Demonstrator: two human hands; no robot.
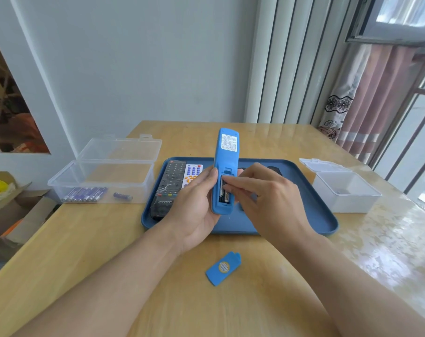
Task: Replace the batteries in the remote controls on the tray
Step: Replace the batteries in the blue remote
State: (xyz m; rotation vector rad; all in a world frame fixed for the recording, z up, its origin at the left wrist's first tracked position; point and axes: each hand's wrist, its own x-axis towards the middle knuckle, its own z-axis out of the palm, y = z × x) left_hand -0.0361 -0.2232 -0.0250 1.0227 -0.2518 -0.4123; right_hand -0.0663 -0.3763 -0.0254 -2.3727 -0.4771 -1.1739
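- The left hand (194,207) gripped a blue remote control (225,166) by its near end, thumb along its left edge, holding it upright over the tray with its back toward the camera.
- A white printed label (229,142) sat on the upper back of the blue remote; its text was too small to read.
- The battery compartment was uncovered, and batteries (225,194) with black-and-gold wrappers lay inside; their exact number could not be told.
- The right hand (262,190) reached in from the right, fingertips (227,180) curled onto the batteries at the far end of the compartment; whether it pinched one could not be told.
- One blue battery cover (223,268) with a round yellow sticker lay on the wooden table (109,251), near of the tray.
- A blue tray (323,220) held two more remotes at its left: one black remote (169,188) with partly legible white lettering near its near end, and one white remote (192,175) with blue and orange buttons.
- Dark items lay on the far part of the tray behind the right hand; what they were could not be told.
- A clear open box (102,178) left of the tray held purple batteries (85,194): a row of about seven side by side and one lying apart to the right.
- A second, smaller clear box (345,193), lid open, stood right of the tray.
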